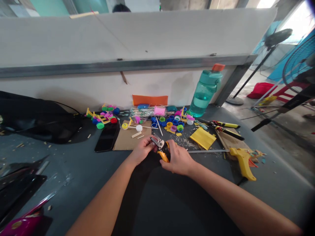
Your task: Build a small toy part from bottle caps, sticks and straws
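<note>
My right hand is wrapped round the orange-and-black handles of a pair of pliers. Their metal jaws point up and to the left, toward my left hand. The fingers of that hand are pinched together beside the jaws; whatever lies between them is too small or hidden to name. Just beyond both hands is a piece of brown cardboard with short wooden sticks and a white bottle cap on it. Several coloured bottle caps are gathered behind the pliers.
A yellow glue gun lies at right, near more pliers and a yellow sheet. A phone lies left of the cardboard. A teal bottle stands at the back by the white partition. A black bag sits at left.
</note>
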Motion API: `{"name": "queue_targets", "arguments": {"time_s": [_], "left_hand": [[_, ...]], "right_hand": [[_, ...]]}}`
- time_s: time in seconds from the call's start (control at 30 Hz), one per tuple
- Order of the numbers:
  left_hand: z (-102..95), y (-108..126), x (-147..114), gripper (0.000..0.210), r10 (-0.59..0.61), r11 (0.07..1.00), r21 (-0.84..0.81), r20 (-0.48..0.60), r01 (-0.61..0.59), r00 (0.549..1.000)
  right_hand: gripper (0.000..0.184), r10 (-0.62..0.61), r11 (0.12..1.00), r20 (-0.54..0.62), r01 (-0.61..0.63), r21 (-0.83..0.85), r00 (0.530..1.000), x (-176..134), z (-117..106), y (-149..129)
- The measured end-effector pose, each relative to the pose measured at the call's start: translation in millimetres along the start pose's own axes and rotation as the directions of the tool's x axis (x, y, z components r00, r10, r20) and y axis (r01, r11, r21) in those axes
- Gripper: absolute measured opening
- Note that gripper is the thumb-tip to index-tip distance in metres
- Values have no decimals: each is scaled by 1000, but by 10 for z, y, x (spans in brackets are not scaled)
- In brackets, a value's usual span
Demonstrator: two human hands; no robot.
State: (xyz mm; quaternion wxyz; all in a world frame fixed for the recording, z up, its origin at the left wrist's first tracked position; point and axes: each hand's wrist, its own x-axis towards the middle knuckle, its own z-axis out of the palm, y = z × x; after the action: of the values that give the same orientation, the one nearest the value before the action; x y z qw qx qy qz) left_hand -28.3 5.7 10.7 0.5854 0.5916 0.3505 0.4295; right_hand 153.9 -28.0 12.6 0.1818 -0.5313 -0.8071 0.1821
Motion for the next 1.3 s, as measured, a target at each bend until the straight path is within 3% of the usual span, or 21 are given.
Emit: {"name": "queue_targets", "arguments": {"time_s": [0.43, 0.83, 1.3], "left_hand": [[-13, -60, 16, 28, 40, 999, -35, -45, -42, 998], [-66, -114, 11, 27, 65, 998, 7, -70, -65, 995], [-66, -144, -2, 27, -1, 999, -45, -79, -3, 997]], "right_hand": [[54, -37, 995, 9, 37, -89, 999, -13, -24, -25], [43, -54, 982, 18, 56, -181, 998, -39, -73, -67], [31, -84, 984, 37, 89, -152, 996, -15, -39, -8]]}}
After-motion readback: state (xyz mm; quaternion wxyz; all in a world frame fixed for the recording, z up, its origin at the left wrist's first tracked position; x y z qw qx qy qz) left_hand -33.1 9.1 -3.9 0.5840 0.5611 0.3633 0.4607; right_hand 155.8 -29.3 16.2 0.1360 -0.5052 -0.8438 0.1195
